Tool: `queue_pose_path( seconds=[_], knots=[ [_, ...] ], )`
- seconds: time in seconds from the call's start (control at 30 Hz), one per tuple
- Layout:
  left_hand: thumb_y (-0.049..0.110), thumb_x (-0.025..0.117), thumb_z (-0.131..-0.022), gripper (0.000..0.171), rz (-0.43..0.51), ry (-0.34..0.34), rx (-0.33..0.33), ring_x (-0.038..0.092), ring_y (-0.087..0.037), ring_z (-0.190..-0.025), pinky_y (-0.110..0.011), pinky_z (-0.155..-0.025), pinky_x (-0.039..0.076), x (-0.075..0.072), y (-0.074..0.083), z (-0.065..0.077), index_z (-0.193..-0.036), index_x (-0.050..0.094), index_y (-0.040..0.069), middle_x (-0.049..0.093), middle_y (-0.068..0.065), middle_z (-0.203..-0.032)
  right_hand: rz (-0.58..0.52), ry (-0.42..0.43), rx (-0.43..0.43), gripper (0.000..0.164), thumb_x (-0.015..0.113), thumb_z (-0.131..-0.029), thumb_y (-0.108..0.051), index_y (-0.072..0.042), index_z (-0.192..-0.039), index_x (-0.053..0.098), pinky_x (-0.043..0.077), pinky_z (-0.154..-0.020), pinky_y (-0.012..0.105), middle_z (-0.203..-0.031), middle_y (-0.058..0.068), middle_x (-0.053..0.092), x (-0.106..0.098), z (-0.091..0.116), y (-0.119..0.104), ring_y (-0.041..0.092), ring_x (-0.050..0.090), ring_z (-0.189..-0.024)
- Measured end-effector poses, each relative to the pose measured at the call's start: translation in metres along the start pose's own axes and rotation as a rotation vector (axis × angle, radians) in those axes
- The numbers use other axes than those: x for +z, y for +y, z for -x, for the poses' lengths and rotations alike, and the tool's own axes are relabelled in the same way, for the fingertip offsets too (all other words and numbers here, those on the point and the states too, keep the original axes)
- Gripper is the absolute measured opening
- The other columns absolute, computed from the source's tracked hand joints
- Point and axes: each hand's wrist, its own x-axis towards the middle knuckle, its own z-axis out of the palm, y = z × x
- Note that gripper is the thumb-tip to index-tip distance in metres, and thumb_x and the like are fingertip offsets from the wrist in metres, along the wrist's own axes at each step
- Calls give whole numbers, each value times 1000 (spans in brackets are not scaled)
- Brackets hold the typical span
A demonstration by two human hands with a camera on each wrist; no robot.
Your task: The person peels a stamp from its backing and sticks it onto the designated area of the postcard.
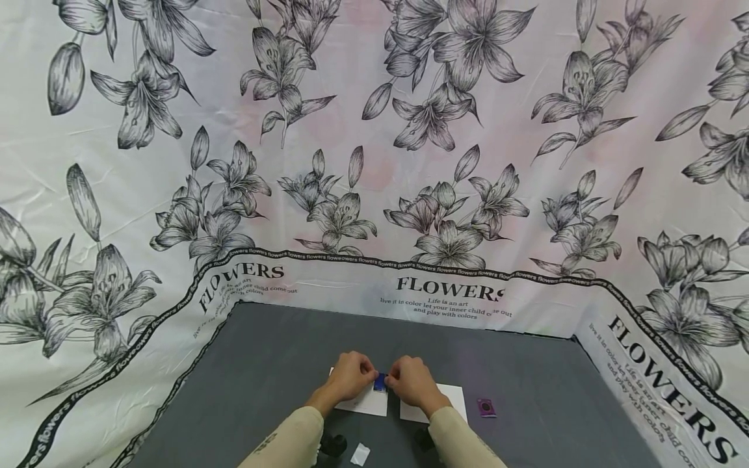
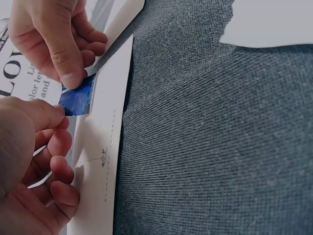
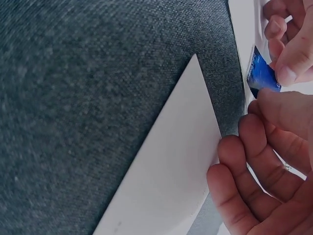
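Note:
A small, glossy blue printed square [image 1: 380,382] is stretched between both hands over a white card [image 1: 368,406]. My left hand [image 1: 353,376] pinches one edge of it between thumb and forefinger, other fingers loosely curled. From the other side my right hand [image 1: 413,382] pinches the opposite edge. The left wrist view shows the blue square [image 2: 78,100] right over the card [image 2: 100,161], which bears a small line drawing and a row of tiny print. A second white card [image 1: 453,396] lies under my right hand and wrist.
A small purple square packet [image 1: 486,407] with a dark round mark lies on the dark grey cloth [image 1: 281,364], right of the cards. A white scrap [image 1: 360,454] lies near the front. Behind stands a white curtain [image 1: 328,286] printed with flowers and lettering.

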Motion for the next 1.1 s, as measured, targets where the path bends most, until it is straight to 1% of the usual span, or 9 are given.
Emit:
queue_pose_path(
  seconds=[0.07, 0.13, 0.2, 0.27, 0.4, 0.47, 0.8, 0.97, 1.1],
  knots=[
    [20, 78, -100, 15, -4, -14, -37, 58, -9, -66, -29, -59, 48, 2, -2, -3, -88, 80, 12, 67, 5, -78, 26, 4, -11, 20, 79, -97, -16, -14, -77, 75, 46, -54, 37, -70, -4, 65, 12, -6, 15, 13, 55, -60],
    [23, 79, -100, 14, -37, -13, -53, 58, -8, -66, -28, -58, 46, 11, -16, -9, -88, 80, 15, 67, 7, -77, 50, 0, -18, 21, 77, -98, -20, -15, -78, 76, 46, -54, 37, -71, -5, 65, 24, -13, 31, 12, 55, -60],
    [25, 79, -100, 15, -62, -11, -71, 56, -7, -65, -28, -58, 45, 15, -22, -11, -87, 80, 17, 66, 9, -76, 62, -10, 10, 21, 77, -98, -22, -16, -78, 77, 47, -56, 35, -72, -5, 66, 29, -16, 36, 13, 56, -61],
    [23, 81, -98, 14, -54, -4, -88, 57, -8, -65, -28, -58, 45, 13, -17, -10, -86, 80, 16, 66, 8, -76, 59, -8, 19, 19, 77, -96, -21, -15, -78, 78, 47, -57, 35, -71, -5, 66, 26, -15, 31, 13, 56, -61],
    [17, 82, -96, 12, -49, -1, -119, 57, -9, -65, -32, -60, 47, 2, 6, -2, -85, 79, 13, 66, 7, -75, 60, 4, 41, 20, 81, -93, -15, -12, -74, 74, 46, -56, 34, -68, -3, 63, 2, -2, -6, 14, 54, -59],
    [16, 82, -95, 11, -56, 1, -131, 57, -9, -66, -32, -61, 47, 1, 9, -1, -85, 80, 13, 65, 8, -74, 71, -6, 67, 21, 81, -94, -15, -13, -74, 73, 45, -56, 32, -68, -4, 62, -3, 1, -16, 12, 53, -59],
    [18, 83, -96, 11, -135, 3, -170, 55, -7, -68, -30, -62, 44, -1, 19, 2, -86, 80, 15, 64, 8, -76, 88, -9, 97, 18, 80, -93, -14, -13, -76, 74, 44, -55, 30, -69, -4, 61, -3, 3, -22, 12, 53, -60],
    [17, 83, -96, 12, -126, 7, -162, 55, -10, -68, -32, -62, 43, 2, 14, 0, -85, 80, 14, 63, 7, -74, 90, 9, 70, 16, 81, -92, -17, -12, -77, 76, 47, -55, 37, -71, -2, 65, 9, -3, -8, 14, 55, -60],
    [22, 84, -95, 13, -109, 21, -144, 55, -7, -67, -32, -62, 43, 10, -2, -5, -83, 79, 18, 62, 10, -73, 111, 21, 56, 17, 81, -93, -25, -17, -79, 77, 48, -55, 36, -73, -5, 66, 31, -14, 22, 11, 55, -60]
  ],
)
